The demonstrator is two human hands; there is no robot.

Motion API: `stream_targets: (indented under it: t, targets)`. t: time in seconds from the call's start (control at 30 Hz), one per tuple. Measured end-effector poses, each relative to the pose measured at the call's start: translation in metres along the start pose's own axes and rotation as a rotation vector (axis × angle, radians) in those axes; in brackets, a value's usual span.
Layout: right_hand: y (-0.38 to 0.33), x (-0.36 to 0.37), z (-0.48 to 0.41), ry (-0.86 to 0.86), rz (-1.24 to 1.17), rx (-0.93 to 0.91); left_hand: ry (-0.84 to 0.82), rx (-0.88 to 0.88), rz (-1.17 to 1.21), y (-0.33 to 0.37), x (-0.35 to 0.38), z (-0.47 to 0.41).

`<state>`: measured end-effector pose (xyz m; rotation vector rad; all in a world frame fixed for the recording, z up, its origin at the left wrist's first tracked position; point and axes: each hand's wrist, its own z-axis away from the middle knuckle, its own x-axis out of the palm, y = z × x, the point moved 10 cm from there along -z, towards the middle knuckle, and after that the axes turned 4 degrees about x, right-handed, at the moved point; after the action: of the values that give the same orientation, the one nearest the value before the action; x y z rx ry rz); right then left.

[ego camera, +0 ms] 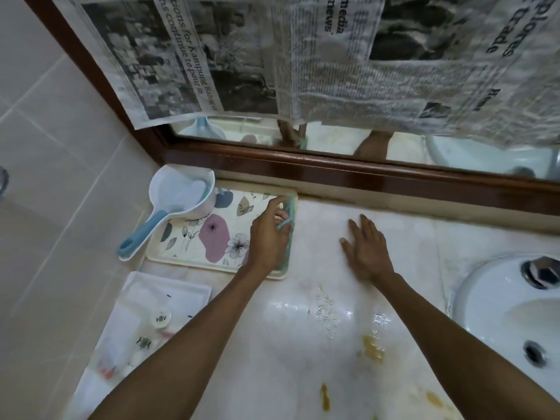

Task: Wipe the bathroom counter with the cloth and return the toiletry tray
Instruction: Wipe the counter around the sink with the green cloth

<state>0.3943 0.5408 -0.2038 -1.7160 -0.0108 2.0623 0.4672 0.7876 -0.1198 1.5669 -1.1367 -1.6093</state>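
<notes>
1. The cloth (288, 225), pale green, lies on the right end of the tray (194, 237), bunched into a strip whose long axis runs from about 12 o'clock at the tray's far corner to 6 o'clock at its near edge.
2. The left hand (269, 237) covers the cloth's middle, fingers curled and pinching it; only the strip's far tip and near end show.
3. The tray, flowered and cream-rimmed, sits on the counter (303, 344) at 10 o'clock from picture centre, its long side running roughly 9 to 3 o'clock.
4. A white scoop (181, 195) rests on the tray's far left corner, its blue handle pointing toward 7 o'clock, past the rim.
5. The right hand (366, 250) lies flat on the counter, fingers spread wide, holding nothing, apart from the tray.
6. Water and yellow smears (372, 348) mark the counter near 5 o'clock.
7. The sink (485, 298) at 4 o'clock is cut off by the picture's edge.
8. Small items on white sheets (157, 322) at 7 o'clock are too blurred to identify.
9. Newspaper (333, 71) hides most of the mirror (409, 150).
</notes>
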Motion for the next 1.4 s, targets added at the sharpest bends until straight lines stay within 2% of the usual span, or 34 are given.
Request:
stream_targets:
  t: [0.1,0.23,0.3,0.4,0.5,0.57,0.63,0.83,1.0,1.1,1.17,1.23,1.33,1.4]
  targets:
    - [0.033,-0.013,0.006,0.022,-0.003,0.079,-0.094,0.108,0.071,0.046,0.026,0.002]
    - [0.084,-0.030,0.020,0.042,-0.012,0.171,-0.136,0.072,0.148,0.067,0.063,-0.008]
    - [0.108,-0.038,0.026,0.068,0.002,0.197,-0.166,0.083,-0.035,0.061,0.083,-0.011]
    - [0.142,-0.050,0.036,0.108,0.036,0.253,-0.244,0.258,-0.426,0.050,0.119,0.000]
    - [0.175,-0.056,0.047,0.125,0.073,0.310,-0.457,0.410,-0.565,0.034,0.171,0.024]
    - [0.195,-0.057,0.055,0.130,0.102,0.333,-0.593,0.442,-0.664,0.015,0.195,0.035]
    - [0.209,-0.056,0.061,0.116,0.132,0.329,-0.644,0.431,-0.724,0.000,0.202,0.035]
    - [0.218,-0.057,0.070,0.191,0.071,0.278,-0.571,0.478,-0.842,-0.005,0.196,0.027]
    - [0.224,-0.062,0.069,0.281,-0.045,0.290,-0.364,0.181,-0.854,0.013,0.231,0.016]
    - [0.228,-0.065,0.070,0.335,-0.110,0.275,-0.370,0.150,-0.805,0.035,0.276,0.030]
    - [0.228,-0.069,0.072,0.382,-0.175,0.268,-0.409,0.226,-0.806,0.047,0.300,0.052]
    - [0.229,-0.072,0.074,0.408,-0.236,0.265,-0.516,0.391,-0.799,0.056,0.311,0.088]
    - [0.228,-0.076,0.077,0.427,-0.275,0.247,-0.722,0.614,-0.760,0.048,0.289,0.124]
    - [0.228,-0.077,0.078,0.443,-0.290,0.237,-0.728,0.642,-0.778,0.036,0.263,0.110]
